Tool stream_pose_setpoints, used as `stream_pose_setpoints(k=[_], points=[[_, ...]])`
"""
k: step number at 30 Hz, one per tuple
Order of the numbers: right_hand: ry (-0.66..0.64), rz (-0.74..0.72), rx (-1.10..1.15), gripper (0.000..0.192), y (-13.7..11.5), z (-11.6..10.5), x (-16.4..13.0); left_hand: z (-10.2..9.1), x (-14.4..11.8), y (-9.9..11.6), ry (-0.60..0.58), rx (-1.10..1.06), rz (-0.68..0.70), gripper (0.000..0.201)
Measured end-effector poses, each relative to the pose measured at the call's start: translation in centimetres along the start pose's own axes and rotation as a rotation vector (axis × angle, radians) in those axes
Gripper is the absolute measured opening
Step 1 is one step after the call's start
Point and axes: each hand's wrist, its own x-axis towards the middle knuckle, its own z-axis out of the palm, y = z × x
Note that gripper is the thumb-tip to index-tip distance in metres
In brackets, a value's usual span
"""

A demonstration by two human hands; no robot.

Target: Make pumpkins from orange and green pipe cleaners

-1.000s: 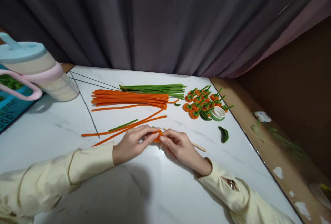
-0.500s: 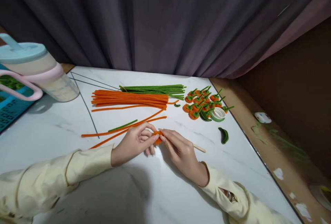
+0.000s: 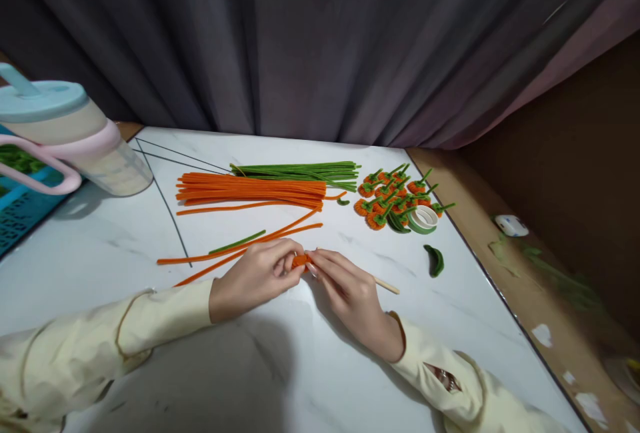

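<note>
Between my two hands is a small orange pipe-cleaner piece point(image 3: 300, 260), partly covered by fingers. My left hand point(image 3: 260, 270) is closed, pinching its left side with thumb and curled fingers. On the right side, the fingertips of my right hand point(image 3: 347, 286) pinch the same piece. A thin wooden stick point(image 3: 387, 285) pokes out behind my right hand; whether that hand touches it is hidden. Just beyond my left hand lie loose orange pipe cleaners point(image 3: 220, 264) and a short green pipe cleaner point(image 3: 237, 242).
Farther back lie an orange pipe-cleaner bundle point(image 3: 250, 190) and a green bundle point(image 3: 300, 170). Several small orange pumpkins with green stems point(image 3: 377, 218) cluster right, beside a tape roll point(image 3: 424, 218) and a dark green curled piece point(image 3: 434, 260). A lidded tumbler point(image 3: 120, 166) stands left by a blue basket point(image 3: 25, 220).
My left fingers have curled in more tightly around the orange piece, which now looks turned and flatter. My right hand stays almost in place.
</note>
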Motion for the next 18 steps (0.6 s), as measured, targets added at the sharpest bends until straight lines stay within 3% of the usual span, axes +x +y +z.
stream_pose_setpoints(k=[5, 11, 18], points=[[-0.133, -0.162, -0.161, 0.047, 0.49, -0.56, -0.34, 0.19, 0.12, 0.02, 0.001, -0.119, -0.126, 0.005], [-0.219, -0.328, -0.341, 0.052, 0.56, -0.96, -0.32, 0.02, 0.47, 0.19, -0.133, -0.362, -0.321, 0.005], [-0.137, -0.187, -0.270, 0.042, 0.80, -0.28, -0.18, 0.93, 0.06, -0.49, -0.085, -0.365, -0.215, 0.017]])
